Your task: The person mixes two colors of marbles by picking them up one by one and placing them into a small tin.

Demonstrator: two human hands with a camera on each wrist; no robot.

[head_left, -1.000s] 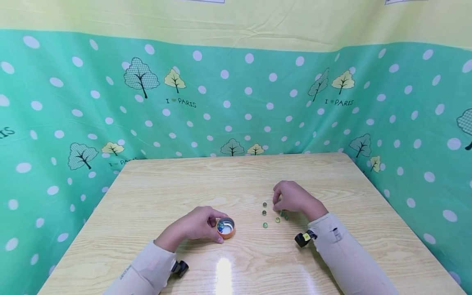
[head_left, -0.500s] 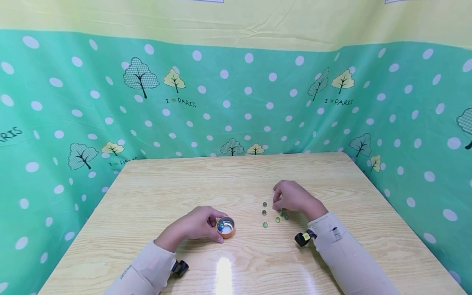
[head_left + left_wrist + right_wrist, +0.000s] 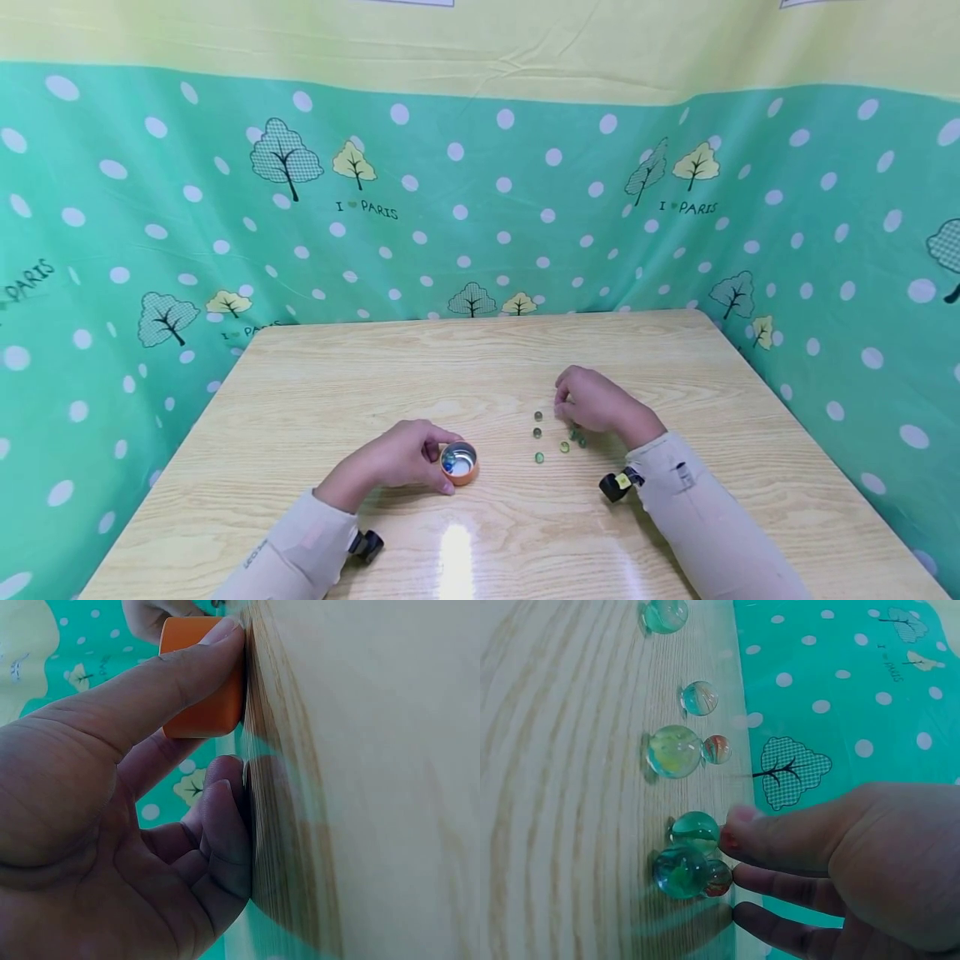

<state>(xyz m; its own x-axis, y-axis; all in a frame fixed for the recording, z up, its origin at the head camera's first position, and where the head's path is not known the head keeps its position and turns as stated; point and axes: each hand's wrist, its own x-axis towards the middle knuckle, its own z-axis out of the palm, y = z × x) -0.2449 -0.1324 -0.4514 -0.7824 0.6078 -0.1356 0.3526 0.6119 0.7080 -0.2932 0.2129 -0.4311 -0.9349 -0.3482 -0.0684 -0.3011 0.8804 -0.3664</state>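
Note:
My left hand (image 3: 408, 454) grips a small round orange tin (image 3: 468, 478) between thumb and fingers. The tin stands upright on the table, and a few blue and green marbles (image 3: 449, 463) lie in it. At the right, my right hand (image 3: 596, 400) is low over the table with thumb and fingers close together. A bit of red glass, which looks like a marble (image 3: 730, 839), shows at the thumb tip and is mostly hidden. Close to those fingers lie a green marble (image 3: 694, 831), a blue-green marble (image 3: 680, 871) and a red-swirled marble (image 3: 719, 878).
Between the hands, more marbles lie loose: a green marble (image 3: 539, 457), a yellow-green marble (image 3: 565, 447) and two darker ones, the nearer marble (image 3: 537, 432) and the farther marble (image 3: 538, 416). A patterned green curtain (image 3: 480, 208) surrounds the wooden table (image 3: 360, 358).
My right hand's fingertips have risen slightly from the table beside the marbles. The left hand and the tin have stayed in place.

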